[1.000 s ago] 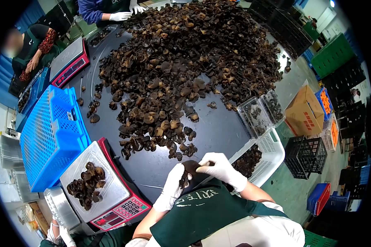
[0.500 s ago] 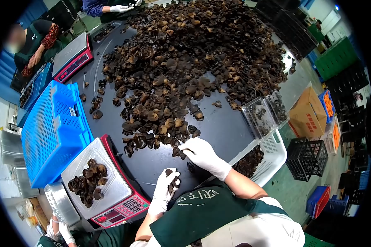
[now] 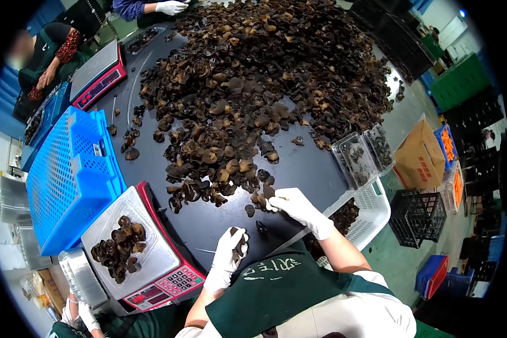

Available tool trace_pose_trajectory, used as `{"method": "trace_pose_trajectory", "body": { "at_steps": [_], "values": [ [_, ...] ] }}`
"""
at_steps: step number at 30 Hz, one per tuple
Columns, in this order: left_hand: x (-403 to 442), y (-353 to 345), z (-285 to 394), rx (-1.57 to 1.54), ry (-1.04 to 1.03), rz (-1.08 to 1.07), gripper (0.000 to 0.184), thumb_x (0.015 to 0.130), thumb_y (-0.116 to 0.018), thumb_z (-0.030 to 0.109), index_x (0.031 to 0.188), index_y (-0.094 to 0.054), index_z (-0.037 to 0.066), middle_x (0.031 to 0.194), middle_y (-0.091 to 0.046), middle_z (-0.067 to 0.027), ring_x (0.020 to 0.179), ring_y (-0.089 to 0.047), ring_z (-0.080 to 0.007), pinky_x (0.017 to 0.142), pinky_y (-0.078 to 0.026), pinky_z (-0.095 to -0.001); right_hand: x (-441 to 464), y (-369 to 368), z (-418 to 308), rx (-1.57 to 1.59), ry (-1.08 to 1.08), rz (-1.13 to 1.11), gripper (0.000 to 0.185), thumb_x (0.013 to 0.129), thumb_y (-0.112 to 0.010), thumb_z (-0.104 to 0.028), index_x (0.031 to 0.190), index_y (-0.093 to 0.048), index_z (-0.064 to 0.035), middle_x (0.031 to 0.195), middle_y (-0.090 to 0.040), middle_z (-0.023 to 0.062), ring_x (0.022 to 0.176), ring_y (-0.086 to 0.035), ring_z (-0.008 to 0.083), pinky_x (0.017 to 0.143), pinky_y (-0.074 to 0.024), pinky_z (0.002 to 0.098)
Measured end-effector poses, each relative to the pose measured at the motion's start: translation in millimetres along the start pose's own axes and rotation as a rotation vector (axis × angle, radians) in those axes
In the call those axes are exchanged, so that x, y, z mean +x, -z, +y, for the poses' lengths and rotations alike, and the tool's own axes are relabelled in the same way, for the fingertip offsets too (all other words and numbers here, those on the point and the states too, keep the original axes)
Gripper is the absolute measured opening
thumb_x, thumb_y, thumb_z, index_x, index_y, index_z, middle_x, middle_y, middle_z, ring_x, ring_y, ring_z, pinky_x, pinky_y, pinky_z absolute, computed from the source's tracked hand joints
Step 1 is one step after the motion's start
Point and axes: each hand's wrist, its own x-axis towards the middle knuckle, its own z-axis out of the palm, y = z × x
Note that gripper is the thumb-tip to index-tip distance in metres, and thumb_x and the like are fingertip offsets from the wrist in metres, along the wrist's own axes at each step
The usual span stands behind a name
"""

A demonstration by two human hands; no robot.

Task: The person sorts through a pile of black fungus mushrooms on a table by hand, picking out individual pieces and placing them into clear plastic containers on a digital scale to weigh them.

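My gloved left hand (image 3: 225, 258) is closed around some dark wood ear mushrooms (image 3: 240, 247), low over the near edge of the dark table (image 3: 200, 234). To its right, my gloved right hand (image 3: 299, 210) pinches a brown wood ear mushroom (image 3: 269, 193) between thumb and fingers. Beyond both hands, a large heap of wood ear mushrooms (image 3: 236, 112) spreads across the table. A loose wood ear piece (image 3: 249, 210) lies between the hands and the heap. Another dark piece (image 3: 261, 227) sits close to the table's front edge.
At left, a red-framed scale (image 3: 166, 256) bears a clear tray of mushrooms, with a blue crate (image 3: 73, 180) behind it. A white basket (image 3: 372, 217) and clear containers (image 3: 352, 163) stand at right. Other people's gloved hands show at the far edge (image 3: 172, 7) and lower left (image 3: 87, 315).
My right hand has moved to the right, pinching a mushroom away from the heap's near edge. A loose piece now shows where its fingers were. My left hand stays nearly in place, still closed.
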Motion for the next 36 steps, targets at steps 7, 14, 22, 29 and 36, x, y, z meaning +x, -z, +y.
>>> {"method": "trace_pose_trajectory", "body": {
  "at_steps": [7,14,22,29,36],
  "values": [
    [0.9,-11.6,1.5,0.017,-0.038,0.024,0.023,0.093,-0.060,0.018,0.110,-0.057,0.003,0.084,-0.061,-0.0048,0.058,-0.054,-0.0107,0.044,-0.040,-0.0216,-22.3,9.0,9.6,0.354,-0.093,0.019,0.017,0.091,-0.060,-0.013,0.087,-0.067,0.0033,0.080,-0.065,0.0051,0.072,-0.056,0.0086,0.068,-0.0464,0.0228],
    [2.4,4.0,-2.1,-0.034,-0.056,0.026,0.018,0.093,-0.059,0.015,0.107,-0.058,0.004,0.080,-0.062,-0.0034,0.056,-0.056,-0.0113,0.045,-0.043,-0.0211,-18.5,52.0,59.7,1.272,0.095,0.407,0.016,0.095,-0.056,-0.022,0.103,-0.060,-0.0077,0.082,-0.058,-0.0021,0.070,-0.053,0.0103,0.066,-0.0446,0.0247],
    [2.8,4.2,0.5,-0.047,-0.053,0.091,0.027,0.093,-0.058,0.014,0.116,-0.052,0.002,0.094,-0.063,-0.0077,0.066,-0.059,-0.0152,0.053,-0.046,-0.0261,-86.9,88.3,109.9,1.477,0.159,0.855,0.009,0.087,-0.054,-0.012,0.093,-0.059,-0.0073,0.077,-0.057,0.0019,0.069,-0.054,0.0157,0.063,-0.0446,0.0284],
    [11.3,-0.1,2.4,-0.014,-0.001,0.055,0.022,0.094,-0.057,0.018,0.111,-0.054,0.005,0.091,-0.063,-0.0050,0.063,-0.058,-0.0133,0.048,-0.043,-0.0243,-88.2,55.0,72.7,1.650,0.087,0.485,0.017,0.089,-0.056,-0.022,0.095,-0.060,-0.0070,0.077,-0.057,0.0026,0.067,-0.052,0.0156,0.064,-0.0440,0.0298],
    [5.8,-10.7,8.5,-0.022,-0.018,0.087,0.018,0.095,-0.056,0.020,0.108,-0.056,0.007,0.087,-0.063,-0.0026,0.058,-0.056,-0.0117,0.043,-0.041,-0.0223,-54.5,-6.1,55.7,0.981,-0.300,0.234,0.030,0.091,-0.062,-0.022,0.114,-0.062,-0.0026,0.102,-0.064,0.0072,0.089,-0.064,0.0170,0.081,-0.0498,0.0270]
  ]
}}
